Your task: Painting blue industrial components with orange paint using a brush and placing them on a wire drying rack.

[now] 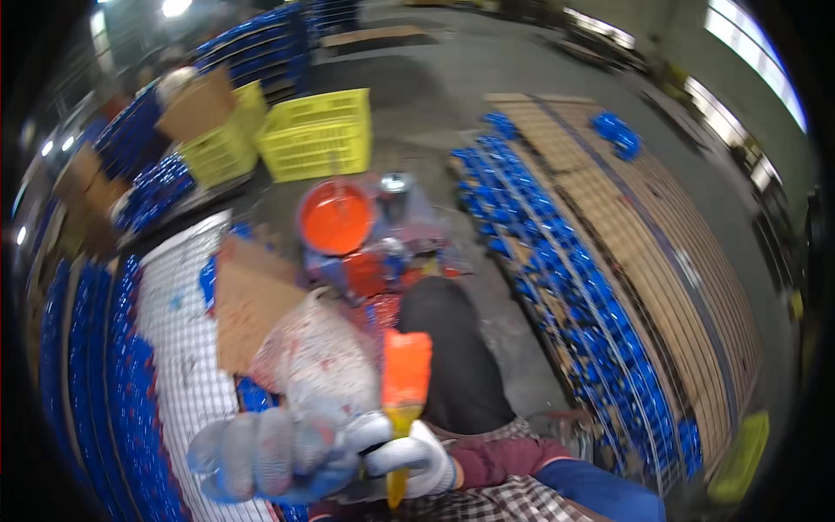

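Note:
My right hand [426,463], in a white glove, is closed around the yellow handle of a paintbrush [405,370]. The brush stands upright in front of me, its bristles coated in bright orange-red paint. To its left is my left hand [270,452], in a paint-stained grey-blue glove, with fingers stretched out side by side. The left thumb comes close to the brush handle; I cannot tell whether it touches. Beyond my knees stands a bucket [303,228] holding orange-red paint [339,217], with a thin stick or handle rising from it. A metal can [395,186] is beside it.
A paint-specked whitish cloth [322,348] and stained cardboard [248,304] lie left of my dark-clad knee [452,357]. Blue-wrapped pieces [135,391] and a white grid-patterned panel [187,322] line the left. Yellow crates [317,135] stand ahead; slatted stacks [626,235] with blue-wrapped ends are right.

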`<action>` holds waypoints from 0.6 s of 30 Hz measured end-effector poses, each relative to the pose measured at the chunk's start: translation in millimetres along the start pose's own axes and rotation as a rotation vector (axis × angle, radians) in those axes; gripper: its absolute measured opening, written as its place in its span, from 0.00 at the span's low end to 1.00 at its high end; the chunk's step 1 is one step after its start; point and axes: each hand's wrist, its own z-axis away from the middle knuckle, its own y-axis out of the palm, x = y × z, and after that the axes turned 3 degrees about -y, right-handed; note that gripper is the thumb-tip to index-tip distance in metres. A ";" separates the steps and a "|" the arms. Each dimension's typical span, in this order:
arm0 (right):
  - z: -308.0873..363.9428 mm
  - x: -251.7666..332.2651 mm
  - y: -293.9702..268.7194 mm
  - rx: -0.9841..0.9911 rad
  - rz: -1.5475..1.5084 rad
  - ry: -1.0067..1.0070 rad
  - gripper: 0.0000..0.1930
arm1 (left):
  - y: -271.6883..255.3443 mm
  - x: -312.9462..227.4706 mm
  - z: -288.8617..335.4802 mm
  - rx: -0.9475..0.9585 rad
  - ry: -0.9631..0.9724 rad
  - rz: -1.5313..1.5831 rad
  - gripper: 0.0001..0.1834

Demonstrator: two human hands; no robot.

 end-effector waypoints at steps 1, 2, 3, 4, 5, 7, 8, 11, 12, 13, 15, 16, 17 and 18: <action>-1.0 -1.8 5.7 -0.079 -0.011 -0.013 0.25 | 10.1 19.7 -48.9 0.012 -0.039 -0.002 0.18; 1.1 -2.3 3.2 -0.093 0.020 0.002 0.25 | 7.5 33.6 -67.8 0.024 -0.080 0.027 0.18; 5.0 0.2 -0.5 -0.099 0.039 0.021 0.25 | 12.3 60.2 -90.2 0.072 0.178 -0.075 0.18; 8.6 0.3 -1.0 -0.116 0.060 0.015 0.25 | 14.8 74.3 -104.2 0.116 0.442 -0.184 0.19; 12.7 -0.2 -0.3 -0.141 0.088 0.041 0.24 | 12.2 75.0 -107.0 0.118 0.426 -0.175 0.19; 13.9 -0.6 -3.8 -0.169 0.113 0.069 0.24 | 6.9 72.2 -108.0 0.125 0.410 -0.101 0.20; 11.6 0.4 -7.6 -0.157 0.111 0.054 0.24 | 5.1 71.5 -109.0 0.122 0.407 -0.101 0.20; 3.4 4.0 -13.1 -0.146 0.108 0.043 0.23 | 4.4 68.7 -112.7 0.138 0.378 -0.151 0.19; 2.0 4.8 -12.7 -0.146 0.114 0.041 0.23 | 3.7 67.3 -116.1 0.158 0.342 -0.159 0.19; 1.8 4.6 -11.1 -0.148 0.109 0.046 0.23 | 3.0 66.1 -118.8 0.178 0.307 -0.166 0.18; 0.4 3.5 -10.1 -0.194 0.192 0.038 0.22 | -2.1 63.7 -122.1 0.193 0.296 -0.137 0.18; -0.9 3.0 -11.1 -0.195 0.190 0.041 0.22 | -4.8 63.1 -123.0 0.215 0.286 -0.104 0.18; -3.3 2.5 -13.2 -0.188 0.167 0.041 0.21 | -6.6 63.8 -124.3 0.212 0.286 -0.104 0.18; -5.1 2.1 -15.2 -0.181 0.147 0.039 0.21 | -8.2 65.6 -126.1 0.228 0.283 -0.036 0.18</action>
